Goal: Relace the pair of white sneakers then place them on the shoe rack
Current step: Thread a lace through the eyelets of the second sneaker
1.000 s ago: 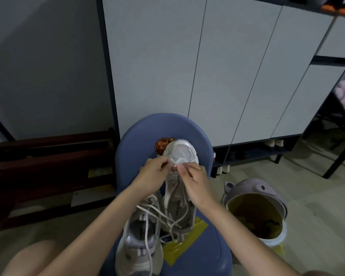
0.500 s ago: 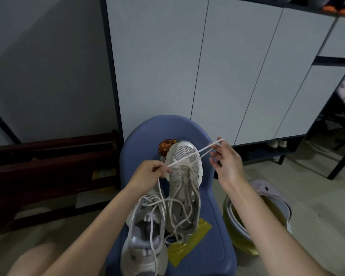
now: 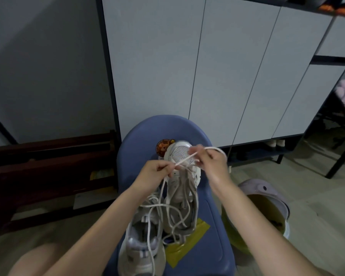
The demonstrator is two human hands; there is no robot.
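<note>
- The far white mesh-toed sneaker (image 3: 182, 176) stands on the rounded blue plastic chair seat (image 3: 135, 140), toe pointing away from the person, just in front of the round orange cartoon sticker (image 3: 163, 146) on that seat.
- The second white sneaker (image 3: 141, 244) lies on the near part of the seat, touching the first one's left side, its opening facing up and loose cord draped over it.
- The left hand (image 3: 153, 174) has its fingers curled and pinches one stretch of the white cord shoelace (image 3: 184, 160) just left of the far sneaker's toe.
- The right hand (image 3: 211, 162) grips the other stretch over the toe, fingers curled round it, with a loop of cord arching over its knuckles.
- Between the hands the lace runs taut across the mesh toe; below it, slack coils hang tangled over both sneakers.
- The step in hand looks like evening out the lace at the lowest eyelets, early in the relacing.
- To do it well: match the two ends in length before crossing, keep the cord flat and untwisted, and lift the slack clear of the near sneaker so it does not snag.
- A yellow tape patch (image 3: 187, 246) sits on the seat's near right.
</note>
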